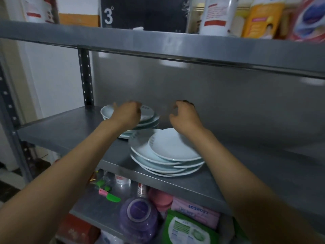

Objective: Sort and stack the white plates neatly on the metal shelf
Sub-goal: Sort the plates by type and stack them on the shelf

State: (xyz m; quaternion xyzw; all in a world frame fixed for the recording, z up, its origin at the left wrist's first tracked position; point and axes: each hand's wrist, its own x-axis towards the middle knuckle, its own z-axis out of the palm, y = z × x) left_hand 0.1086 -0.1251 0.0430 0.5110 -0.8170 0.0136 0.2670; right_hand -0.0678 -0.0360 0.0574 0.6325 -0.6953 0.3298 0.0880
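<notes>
1. Forearms reach in over front plate stack, mid metal shelf.
2. Left hand on rear stack; grip hidden, cannot tell.
3. Right hand curled loosely, holding nothing.
4. Sorting underway. Next, probably: two-hand lift, rear onto front.

Dim, cool indoor light, no direct source in view. Soft pale reflections smear across the metal back panel and the front lip of the upper shelf. Both hands are motion-blurred, the fingers worst. Bottles on the top right are soft and streaked. Wide-angle bending bows the shelf edges. Lower shelf sits in shadow. Forearms near the bottom corners are out of focus.
</notes>
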